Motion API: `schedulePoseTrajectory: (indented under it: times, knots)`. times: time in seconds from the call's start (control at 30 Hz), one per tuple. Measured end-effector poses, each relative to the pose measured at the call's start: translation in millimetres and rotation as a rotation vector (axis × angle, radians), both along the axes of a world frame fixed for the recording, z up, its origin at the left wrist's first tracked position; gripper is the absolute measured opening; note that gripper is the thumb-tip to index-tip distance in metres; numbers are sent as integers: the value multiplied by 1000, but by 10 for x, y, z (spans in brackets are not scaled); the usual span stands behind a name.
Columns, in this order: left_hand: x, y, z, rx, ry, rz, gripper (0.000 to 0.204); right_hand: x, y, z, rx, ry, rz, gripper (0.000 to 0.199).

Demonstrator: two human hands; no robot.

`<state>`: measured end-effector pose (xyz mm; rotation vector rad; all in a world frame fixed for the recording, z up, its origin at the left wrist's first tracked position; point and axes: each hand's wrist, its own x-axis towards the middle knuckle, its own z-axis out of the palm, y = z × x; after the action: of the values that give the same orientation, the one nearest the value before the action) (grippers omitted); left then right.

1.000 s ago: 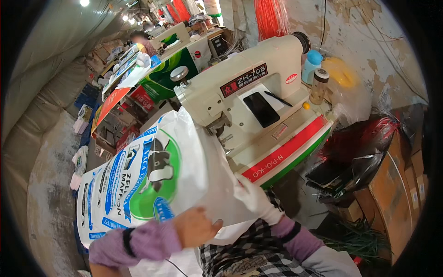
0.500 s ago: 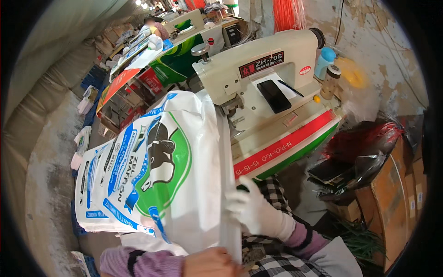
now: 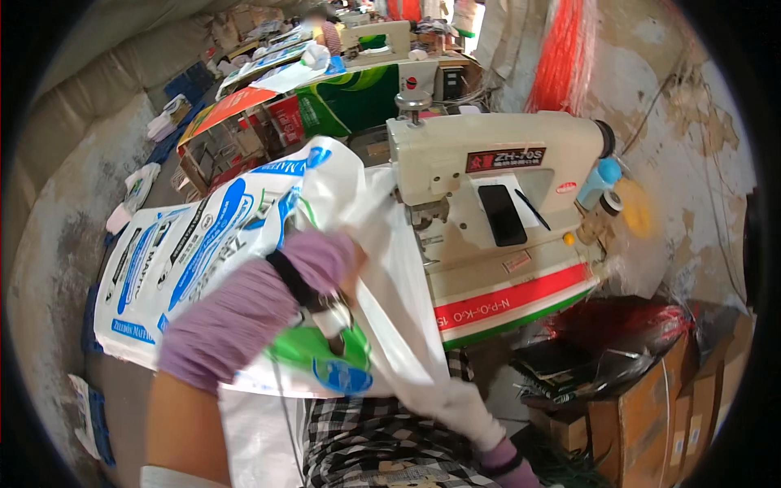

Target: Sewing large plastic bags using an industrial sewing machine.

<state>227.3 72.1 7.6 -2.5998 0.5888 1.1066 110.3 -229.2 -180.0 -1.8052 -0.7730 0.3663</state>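
White-gloved, the right hand (image 3: 455, 407) gripped the lower edge of the printed woven sack (image 3: 203, 252). The left hand (image 3: 346, 264), hidden beyond its purple sleeve (image 3: 252, 309), had swung up across the sack since a moment before; its grasp could not be told. The sack had shifted toward the cream sewing machine (image 3: 496, 211), its edge just beside the needle.
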Motion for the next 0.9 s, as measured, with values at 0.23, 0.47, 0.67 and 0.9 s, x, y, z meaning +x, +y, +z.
schedulePoseTrajectory:
  times: [0.23,0.47,0.67,0.9]
  knots:
    - [-1104,102,1142,92,-958,-247,25,1351,804,139,-154,-48,90,38]
    - [-1910,-567,119,-112,-384,-110,8,1068,777,-224,264,-586,281,6]
    - [-1803,386,-96,-703,-1117,477,14,194,1082,-116,78,-441,183,10]
    - [-1855,3344,-646,-937,-1720,1843,81,-97,784,1289,134,34,331,18]
